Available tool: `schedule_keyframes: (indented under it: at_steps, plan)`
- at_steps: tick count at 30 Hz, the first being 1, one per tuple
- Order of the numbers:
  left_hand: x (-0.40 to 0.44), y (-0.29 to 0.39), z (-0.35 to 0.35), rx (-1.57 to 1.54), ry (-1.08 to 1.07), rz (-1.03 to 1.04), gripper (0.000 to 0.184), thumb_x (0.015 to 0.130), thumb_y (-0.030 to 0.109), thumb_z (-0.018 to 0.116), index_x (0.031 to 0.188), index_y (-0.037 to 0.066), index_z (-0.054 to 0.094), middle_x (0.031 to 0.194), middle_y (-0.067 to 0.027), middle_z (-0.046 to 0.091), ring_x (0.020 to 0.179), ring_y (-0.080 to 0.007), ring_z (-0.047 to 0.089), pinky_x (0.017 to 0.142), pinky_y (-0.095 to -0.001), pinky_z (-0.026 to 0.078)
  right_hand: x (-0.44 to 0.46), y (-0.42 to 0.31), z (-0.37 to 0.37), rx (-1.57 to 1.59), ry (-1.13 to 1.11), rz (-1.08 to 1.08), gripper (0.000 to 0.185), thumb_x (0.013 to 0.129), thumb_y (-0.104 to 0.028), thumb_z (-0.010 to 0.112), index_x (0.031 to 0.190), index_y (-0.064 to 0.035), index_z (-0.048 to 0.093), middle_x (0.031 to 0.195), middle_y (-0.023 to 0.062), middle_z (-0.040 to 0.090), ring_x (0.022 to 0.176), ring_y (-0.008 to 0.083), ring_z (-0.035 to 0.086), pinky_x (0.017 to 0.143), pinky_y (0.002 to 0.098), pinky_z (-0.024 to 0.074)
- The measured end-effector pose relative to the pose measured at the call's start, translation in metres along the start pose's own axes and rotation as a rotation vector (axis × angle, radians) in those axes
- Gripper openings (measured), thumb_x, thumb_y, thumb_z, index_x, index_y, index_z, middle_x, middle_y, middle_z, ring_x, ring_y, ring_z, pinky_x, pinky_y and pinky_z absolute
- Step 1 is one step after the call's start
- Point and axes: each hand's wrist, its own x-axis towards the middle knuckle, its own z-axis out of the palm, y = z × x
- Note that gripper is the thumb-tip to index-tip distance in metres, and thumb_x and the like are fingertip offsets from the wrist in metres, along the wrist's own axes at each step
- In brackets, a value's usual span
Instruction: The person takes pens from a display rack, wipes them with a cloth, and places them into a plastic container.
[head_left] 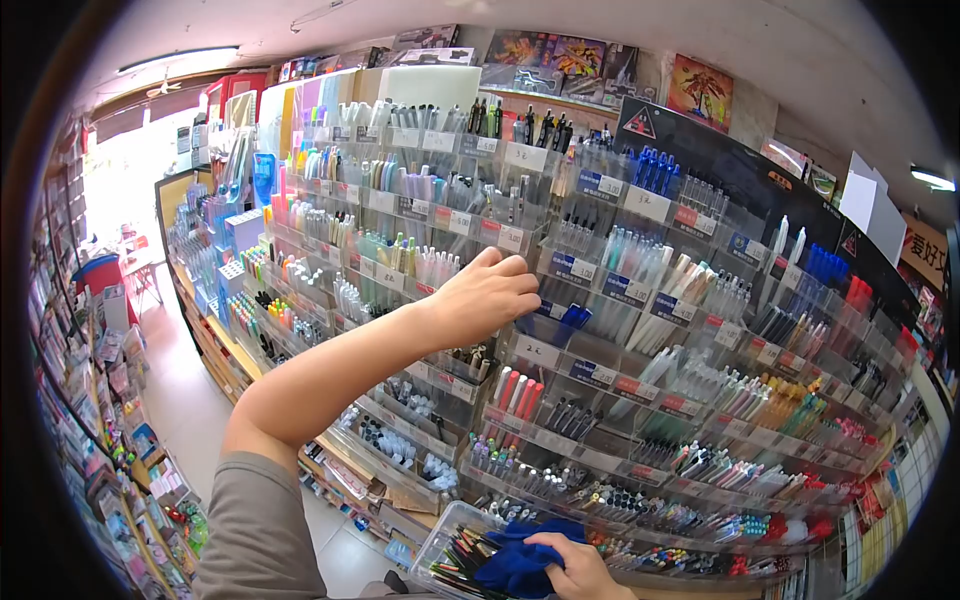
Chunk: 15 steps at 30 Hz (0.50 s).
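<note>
In the head view, the only 1 here, my left hand is raised at the middle of the clear pen rack, fingers curled down and bunched at the edge of a compartment. The back of the hand hides the fingertips, so I can't tell whether they grip anything. My right hand is low in front of me, fingers bent onto a blue cloth that I seem to have gathered in a loose grip.

What could go wrong: if my left wrist or forearm swings sideways, it could knock the upright pens packed close around it, or jolt a price label off its strip. A careless pull of the cloth could drag out some of the loose pens in the clear bin, or tip the bin if it isn't well supported; I can't see what its base rests on.

The cloth lies under my right hand's fingers, draped over the bin and its pens, well below my left hand. Just beside and below my left hand, a few blue pens lean in their compartment.
</note>
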Motion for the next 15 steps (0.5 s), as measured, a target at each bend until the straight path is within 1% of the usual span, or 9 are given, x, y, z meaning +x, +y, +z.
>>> schedule_keyframes:
  at_steps: [3, 6, 9, 10, 11, 13, 14, 15]
  plan:
    - [0.014, -0.004, -0.002, 0.054, -0.103, 0.049, 0.017, 0.072, 0.008, 0.058, 0.088, 0.012, 0.057, 0.093, 0.0009, 0.053, 0.096, -0.0167, 0.046, 0.082, -0.0309, 0.035, -0.002, -0.001, 0.001, 0.008, -0.020, -0.023, 0.039, 0.070, 0.004, 0.044, 0.108, -0.0022, 0.052, 0.100, 0.0184, 0.058, 0.096, 0.0346, 0.057, 0.083, 0.0365, 0.0445]
    - [0.025, -0.008, 0.004, 0.088, -0.078, 0.101, 0.013, 0.070, 0.010, 0.058, 0.083, 0.013, 0.059, 0.084, 0.0017, 0.055, 0.091, -0.0162, 0.050, 0.078, -0.0292, 0.037, -0.004, -0.003, 0.002, 0.023, -0.029, -0.016, 0.039, 0.070, 0.003, 0.044, 0.108, -0.0026, 0.051, 0.100, 0.0185, 0.058, 0.095, 0.0351, 0.057, 0.083, 0.0371, 0.0444]
    - [0.033, -0.012, 0.015, 0.073, -0.057, 0.123, 0.009, 0.072, 0.012, 0.057, 0.080, 0.013, 0.059, 0.083, 0.0011, 0.058, 0.090, -0.0168, 0.053, 0.077, -0.0295, 0.038, -0.007, 0.001, 0.006, 0.018, -0.029, 0.009, 0.039, 0.071, 0.003, 0.044, 0.108, -0.0028, 0.051, 0.099, 0.0185, 0.058, 0.095, 0.0352, 0.057, 0.083, 0.0371, 0.0443]
    - [0.036, -0.013, 0.017, 0.057, -0.057, 0.118, 0.009, 0.073, 0.012, 0.057, 0.081, 0.012, 0.059, 0.083, -0.0017, 0.059, 0.089, -0.0196, 0.056, 0.075, -0.0327, 0.042, -0.007, 0.003, 0.008, 0.014, -0.028, 0.021, 0.039, 0.071, 0.003, 0.044, 0.108, -0.0028, 0.051, 0.099, 0.0185, 0.058, 0.095, 0.0351, 0.057, 0.083, 0.0368, 0.0441]
    - [0.039, -0.014, 0.018, 0.024, -0.080, 0.098, 0.010, 0.073, 0.012, 0.056, 0.082, 0.011, 0.059, 0.083, -0.0026, 0.059, 0.089, -0.0211, 0.057, 0.075, -0.0337, 0.043, -0.008, 0.004, 0.009, 0.009, -0.028, 0.032, 0.038, 0.071, 0.003, 0.043, 0.108, -0.0029, 0.051, 0.099, 0.0184, 0.058, 0.095, 0.0349, 0.057, 0.084, 0.0366, 0.0440]
    - [0.045, -0.013, 0.013, -0.039, -0.123, 0.060, 0.012, 0.073, 0.011, 0.056, 0.085, 0.010, 0.059, 0.083, -0.0043, 0.059, 0.088, -0.0240, 0.058, 0.074, -0.0357, 0.045, -0.007, 0.001, 0.009, 0.114, 0.014, 0.137, 0.038, 0.072, 0.002, 0.042, 0.108, -0.0026, 0.051, 0.099, 0.0177, 0.058, 0.095, 0.0328, 0.057, 0.085, 0.0354, 0.0430]
    - [0.047, -0.010, 0.009, -0.150, -0.143, 0.028, 0.016, 0.072, 0.006, 0.056, 0.088, 0.008, 0.058, 0.085, -0.0076, 0.059, 0.087, -0.0282, 0.058, 0.074, -0.0373, 0.046, -0.006, 0.000, 0.009, 0.165, 0.036, 0.189, 0.037, 0.073, 0.002, 0.041, 0.108, -0.0025, 0.051, 0.099, 0.0174, 0.058, 0.095, 0.0317, 0.057, 0.086, 0.0348, 0.0425]
    - [0.050, -0.006, 0.009, -0.232, -0.145, 0.000, 0.016, 0.074, 0.006, 0.056, 0.089, 0.007, 0.057, 0.086, -0.0087, 0.057, 0.087, -0.0292, 0.057, 0.075, -0.0378, 0.046, -0.007, 0.003, 0.011, 0.181, 0.073, 0.191, 0.037, 0.073, 0.001, 0.041, 0.108, -0.0022, 0.051, 0.099, 0.0171, 0.058, 0.096, 0.0305, 0.057, 0.086, 0.0342, 0.0419]
